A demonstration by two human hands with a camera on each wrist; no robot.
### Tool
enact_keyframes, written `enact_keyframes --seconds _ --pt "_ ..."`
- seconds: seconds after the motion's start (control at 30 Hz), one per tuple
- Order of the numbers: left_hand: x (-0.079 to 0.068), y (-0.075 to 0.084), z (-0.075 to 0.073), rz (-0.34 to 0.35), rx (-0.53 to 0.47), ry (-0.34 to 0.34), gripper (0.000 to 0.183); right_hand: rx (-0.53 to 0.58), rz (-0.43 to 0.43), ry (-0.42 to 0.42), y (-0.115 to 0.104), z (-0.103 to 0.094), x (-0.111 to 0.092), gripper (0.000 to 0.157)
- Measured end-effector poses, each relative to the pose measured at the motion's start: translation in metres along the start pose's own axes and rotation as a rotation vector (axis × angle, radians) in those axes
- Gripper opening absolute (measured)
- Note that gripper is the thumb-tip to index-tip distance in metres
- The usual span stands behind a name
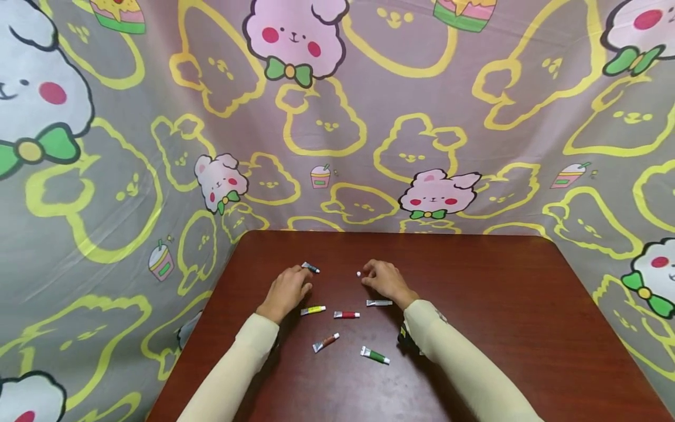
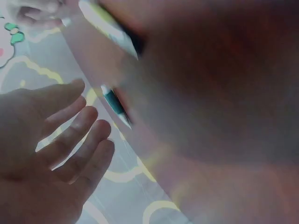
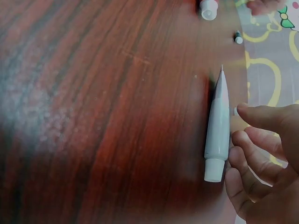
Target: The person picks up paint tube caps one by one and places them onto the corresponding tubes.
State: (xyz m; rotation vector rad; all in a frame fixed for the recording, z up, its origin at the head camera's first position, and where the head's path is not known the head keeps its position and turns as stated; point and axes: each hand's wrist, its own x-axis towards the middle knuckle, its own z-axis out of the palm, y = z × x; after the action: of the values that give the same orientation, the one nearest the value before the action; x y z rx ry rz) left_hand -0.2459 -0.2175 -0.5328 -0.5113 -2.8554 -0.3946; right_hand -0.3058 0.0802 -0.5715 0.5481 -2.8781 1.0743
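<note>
My left hand (image 1: 287, 292) hovers beside a dark teal paint tube (image 1: 311, 267) with its fingers spread and relaxed. In the left wrist view the same tube (image 2: 116, 105) shows past the fingertips, and nothing is in the hand. Over on the right, my right hand (image 1: 387, 279) has loosely bent fingers near a small white cap-like piece (image 1: 358, 274). In the right wrist view that piece (image 3: 235, 111) shows by the thumb tip; whether they touch I cannot tell. A grey-white paint tube (image 3: 217, 126) lies close to the right fingers, its white cap on.
Nearer on the brown table (image 1: 474, 328) lie a yellow tube (image 1: 313, 310), a red tube (image 1: 345, 315), a brown tube (image 1: 326, 342) and a green tube (image 1: 375, 355). Cartoon-printed cloth (image 1: 327, 94) hangs behind and along both sides of the table.
</note>
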Motion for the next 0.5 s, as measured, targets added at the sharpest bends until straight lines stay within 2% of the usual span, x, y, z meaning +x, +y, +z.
enact_keyframes --seconds 0.1,0.2,0.27,0.3,0.4,0.5 --pt "0.013 -0.007 -0.001 -0.008 0.037 0.007 0.024 -0.004 -0.029 -0.016 0.018 0.012 0.010 0.030" --pt "0.024 -0.012 -0.001 -0.004 0.069 0.007 0.029 -0.027 -0.024 -0.015 0.032 0.025 0.019 0.032" --pt "0.030 -0.014 0.000 0.004 0.088 0.002 0.033 -0.037 0.014 -0.034 0.028 0.025 0.022 0.032" --pt "0.033 -0.014 0.001 0.006 0.101 -0.008 0.035 -0.056 0.005 -0.029 0.031 0.029 0.023 0.032" --pt "0.040 -0.014 0.005 0.008 0.145 -0.046 0.039 -0.072 0.010 -0.041 0.016 0.023 0.019 0.027" --pt "0.044 -0.013 0.008 0.000 0.194 -0.084 0.036 -0.094 -0.024 -0.019 0.012 0.022 0.017 0.022"
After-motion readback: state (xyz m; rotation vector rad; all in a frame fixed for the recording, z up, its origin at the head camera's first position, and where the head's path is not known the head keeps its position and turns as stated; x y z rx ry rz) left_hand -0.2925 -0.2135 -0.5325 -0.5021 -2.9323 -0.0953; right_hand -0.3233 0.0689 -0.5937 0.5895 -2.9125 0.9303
